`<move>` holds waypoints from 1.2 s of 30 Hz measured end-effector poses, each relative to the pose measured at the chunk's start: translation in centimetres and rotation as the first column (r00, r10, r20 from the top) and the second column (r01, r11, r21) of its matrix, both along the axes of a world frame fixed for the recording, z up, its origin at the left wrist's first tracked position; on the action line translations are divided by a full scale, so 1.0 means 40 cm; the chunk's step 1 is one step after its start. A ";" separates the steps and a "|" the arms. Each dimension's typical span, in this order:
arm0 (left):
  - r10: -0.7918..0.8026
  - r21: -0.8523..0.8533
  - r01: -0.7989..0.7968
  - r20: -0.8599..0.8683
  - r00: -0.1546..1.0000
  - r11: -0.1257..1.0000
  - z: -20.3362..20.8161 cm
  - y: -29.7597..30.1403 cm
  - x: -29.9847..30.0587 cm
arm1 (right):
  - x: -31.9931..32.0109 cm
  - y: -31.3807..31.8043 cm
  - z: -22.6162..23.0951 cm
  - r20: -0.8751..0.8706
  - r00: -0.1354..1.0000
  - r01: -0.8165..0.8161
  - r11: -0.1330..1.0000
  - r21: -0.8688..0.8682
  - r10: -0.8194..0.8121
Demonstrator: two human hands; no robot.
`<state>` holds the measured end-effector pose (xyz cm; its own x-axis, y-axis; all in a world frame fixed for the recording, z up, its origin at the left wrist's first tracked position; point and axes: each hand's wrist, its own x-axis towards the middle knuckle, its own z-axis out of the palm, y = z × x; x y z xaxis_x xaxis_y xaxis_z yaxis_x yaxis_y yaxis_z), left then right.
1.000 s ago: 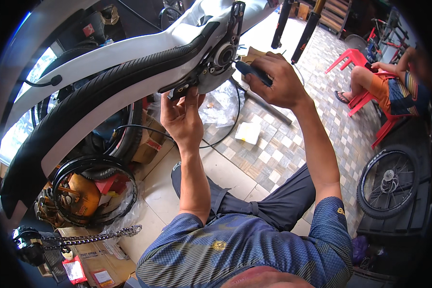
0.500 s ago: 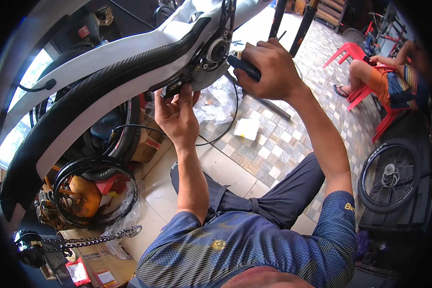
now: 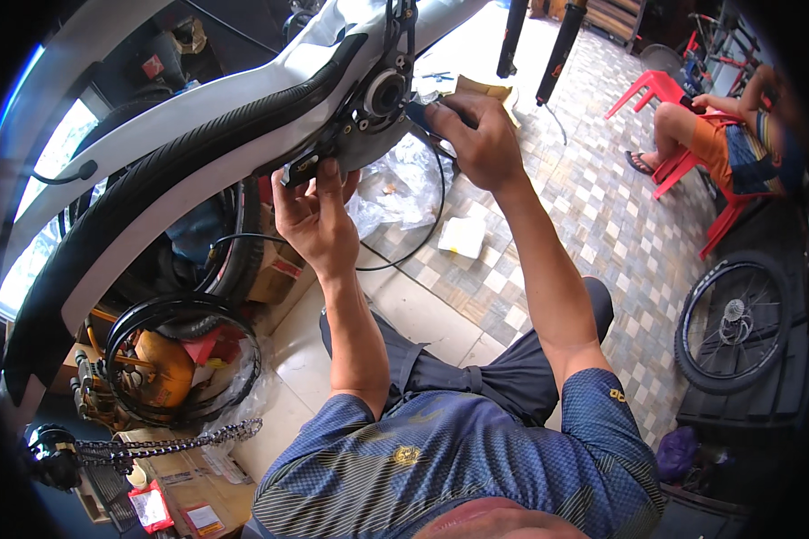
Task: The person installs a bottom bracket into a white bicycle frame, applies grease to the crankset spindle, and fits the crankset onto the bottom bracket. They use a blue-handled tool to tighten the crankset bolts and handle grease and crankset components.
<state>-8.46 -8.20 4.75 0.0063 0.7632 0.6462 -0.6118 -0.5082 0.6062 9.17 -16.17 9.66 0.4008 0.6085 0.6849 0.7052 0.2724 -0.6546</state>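
Note:
A white bicycle frame [image 3: 298, 65] with a black ribbed guard hangs above me, its round bottom bracket shell [image 3: 386, 93] facing me. Around the shell sits a dark mounting plate with small bolts. My left hand [image 3: 322, 225] is closed from below, thumb and fingers pinching a small black part [image 3: 302, 169] at the plate's lower end. My right hand [image 3: 485, 144] is wrapped round a dark blue-handled tool [image 3: 418, 114], just right of the shell. The tool's tip is hidden, so I cannot tell whether it touches a bolt.
A black cable [image 3: 404, 260] loops below the frame. Clear plastic wrap [image 3: 395, 193] and a white packet [image 3: 462, 237] lie on the tiles. Tyres, a chain [image 3: 171, 449] and boxes crowd the left. At right are a seated person [image 3: 737, 148], red chairs and a wheel [image 3: 731, 322].
My right hand has moved left and slightly down with the tool, closer to the bottom bracket shell. My left hand keeps its pinch, and the frame appears shifted slightly left in view.

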 end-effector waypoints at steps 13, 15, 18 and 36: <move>-0.018 -0.005 0.018 -0.040 0.999 1.000 -0.015 0.025 -0.005 | 0.038 -0.078 0.040 0.572 0.820 0.005 0.999 0.045 -0.030; -0.001 -0.008 0.000 -0.036 0.999 1.000 -0.018 0.027 0.005 | 0.058 -0.123 0.051 0.618 0.786 -0.066 0.995 0.078 0.004; 0.059 0.014 -0.058 -0.050 0.997 0.998 -0.021 0.024 -0.008 | 0.107 -0.170 0.014 0.472 0.870 -0.086 0.987 -0.134 0.140; 0.152 0.074 -0.156 0.063 0.986 0.985 -0.027 0.012 0.032 | 0.310 -0.234 -0.409 0.230 0.811 -0.428 0.814 -0.393 0.538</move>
<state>-7.18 -7.70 3.66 -0.1459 0.6988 0.7003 -0.5547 -0.6439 0.5270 21.56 -25.54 -6.68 -0.2085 0.8617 0.4626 0.7160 0.4567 -0.5279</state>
